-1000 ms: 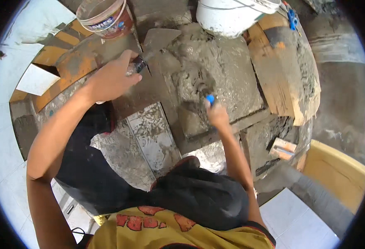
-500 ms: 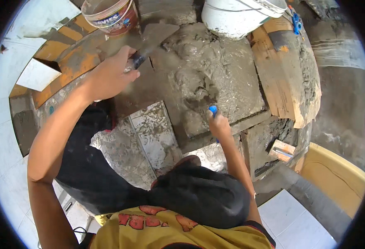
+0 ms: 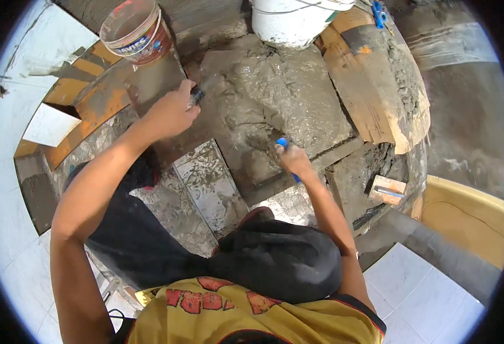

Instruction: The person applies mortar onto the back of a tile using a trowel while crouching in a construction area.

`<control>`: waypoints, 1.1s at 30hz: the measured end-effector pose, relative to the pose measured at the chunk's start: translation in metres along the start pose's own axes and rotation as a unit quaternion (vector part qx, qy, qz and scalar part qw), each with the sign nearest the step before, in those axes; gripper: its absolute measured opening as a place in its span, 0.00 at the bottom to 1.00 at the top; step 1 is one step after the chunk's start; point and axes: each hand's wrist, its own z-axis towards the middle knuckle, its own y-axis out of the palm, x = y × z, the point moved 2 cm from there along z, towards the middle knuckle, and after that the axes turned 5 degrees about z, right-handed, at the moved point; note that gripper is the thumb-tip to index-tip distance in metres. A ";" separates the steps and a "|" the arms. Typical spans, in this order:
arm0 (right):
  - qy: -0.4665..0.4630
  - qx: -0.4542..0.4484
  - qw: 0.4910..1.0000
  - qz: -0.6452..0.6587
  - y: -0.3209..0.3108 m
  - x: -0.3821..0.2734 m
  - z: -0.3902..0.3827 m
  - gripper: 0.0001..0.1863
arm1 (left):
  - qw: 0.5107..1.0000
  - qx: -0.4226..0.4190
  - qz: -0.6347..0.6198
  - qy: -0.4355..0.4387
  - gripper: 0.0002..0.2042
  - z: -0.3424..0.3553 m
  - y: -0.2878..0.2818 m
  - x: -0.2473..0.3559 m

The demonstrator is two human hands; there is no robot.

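Wet grey mortar (image 3: 298, 86) is heaped on a flat board in front of me. My right hand (image 3: 296, 161) is closed round the blue handle (image 3: 282, 142) of a tool, at the near part of the heap. That tool's working end is hidden in or against the mortar. Left of the heap, my left hand (image 3: 173, 112) grips a trowel by its black handle (image 3: 196, 95). Its flat blade is hard to pick out against the grey mortar. Below the heap lies a mortar-smeared tile (image 3: 210, 180).
A reddish bucket (image 3: 148, 53) stands far left, a white bucket (image 3: 292, 26) at the back. Torn cardboard (image 3: 358, 89) borders the heap's right side. A small float (image 3: 386, 190) lies lower right, near a yellow basin (image 3: 464, 215). A white tile (image 3: 52, 125) rests at left.
The view has shifted, so the buckets sit further left in it. The left trowel's blade no longer stands out above the board. The mortar near the right hand's tool has changed shape.
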 end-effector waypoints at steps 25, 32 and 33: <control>-0.067 0.034 0.993 0.096 -0.079 -0.007 -0.103 0.14 | 0.971 -0.085 0.195 0.106 0.41 0.007 0.097 0.076; -0.081 0.166 0.955 -0.231 -0.087 0.002 -0.068 0.13 | 0.968 -0.097 0.115 0.200 0.33 -0.043 0.086 0.109; -0.070 0.165 0.958 -0.224 -0.093 -0.005 -0.068 0.13 | 0.966 -0.117 0.098 0.210 0.33 -0.050 0.088 0.112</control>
